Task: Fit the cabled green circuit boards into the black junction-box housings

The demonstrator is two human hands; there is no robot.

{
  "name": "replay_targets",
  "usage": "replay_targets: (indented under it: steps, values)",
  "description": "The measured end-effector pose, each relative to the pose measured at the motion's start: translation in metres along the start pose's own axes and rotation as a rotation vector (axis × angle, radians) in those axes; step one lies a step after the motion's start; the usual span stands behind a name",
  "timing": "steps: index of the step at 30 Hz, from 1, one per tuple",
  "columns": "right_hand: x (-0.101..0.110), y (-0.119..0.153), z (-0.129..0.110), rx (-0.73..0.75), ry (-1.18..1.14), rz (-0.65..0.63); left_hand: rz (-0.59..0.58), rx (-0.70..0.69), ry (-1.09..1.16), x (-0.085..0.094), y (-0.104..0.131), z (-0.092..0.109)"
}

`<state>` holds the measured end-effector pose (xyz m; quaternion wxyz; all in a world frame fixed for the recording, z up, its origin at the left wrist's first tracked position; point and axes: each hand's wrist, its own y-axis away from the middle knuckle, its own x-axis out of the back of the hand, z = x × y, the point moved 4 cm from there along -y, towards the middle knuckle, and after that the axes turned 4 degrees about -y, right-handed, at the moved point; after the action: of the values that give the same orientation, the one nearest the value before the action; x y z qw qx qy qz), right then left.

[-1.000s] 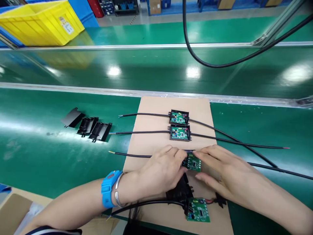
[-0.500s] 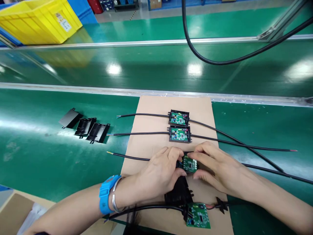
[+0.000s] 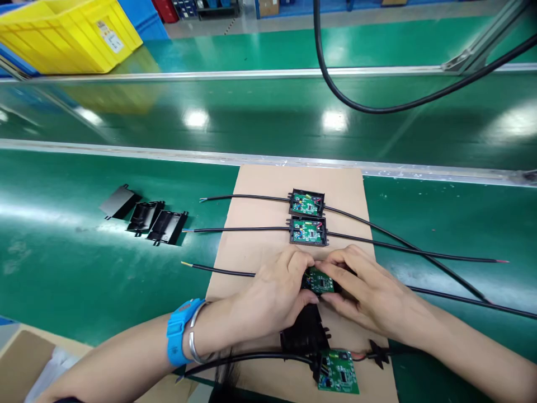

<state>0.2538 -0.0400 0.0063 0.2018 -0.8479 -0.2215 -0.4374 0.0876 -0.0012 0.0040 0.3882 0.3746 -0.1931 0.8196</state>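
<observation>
Between my two hands is a green circuit board (image 3: 321, 281) in a black case, mostly covered by fingers. My left hand (image 3: 283, 282) grips its left end, thumb below and fingers above. From the right, my right hand (image 3: 356, 280) pinches the board's top and bottom edges. A black cable (image 3: 222, 270) runs out leftward from under my left hand. Just below lies a black plastic case (image 3: 305, 330), and nearer me a loose circuit board (image 3: 339, 372) wired to cables. Two black cases with boards, an upper one (image 3: 307, 202) and a lower one (image 3: 309, 230), lie beyond my hands.
A cardboard sheet (image 3: 260, 182) lies under the work on the green table (image 3: 84, 268). Three black case parts (image 3: 168, 226) sit to the left. A yellow bin (image 3: 67, 39) stands at the back left. A thick black cable (image 3: 377, 108) hangs at the upper right.
My right hand has shifted slightly left, its fingers closer to my left hand over the board. The left hand stays almost in place.
</observation>
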Motion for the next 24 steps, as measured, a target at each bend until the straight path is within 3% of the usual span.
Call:
replay_targets:
  steps: [6,13,17,24]
  values:
    - [-0.002,0.005,-0.008,-0.022,0.058,0.122,-0.041,-0.020,0.053,0.007,-0.008,0.004]
    - [-0.003,0.010,-0.003,-0.099,-0.121,0.175,-0.133,0.006,-0.011,0.006,-0.015,0.003]
    - [0.001,0.009,0.000,-0.140,-0.162,0.218,-0.105,-0.045,-0.028,0.005,-0.017,0.002]
    - [0.008,0.006,-0.002,-0.117,-0.176,0.145,-0.072,-0.111,-0.121,0.004,-0.018,0.005]
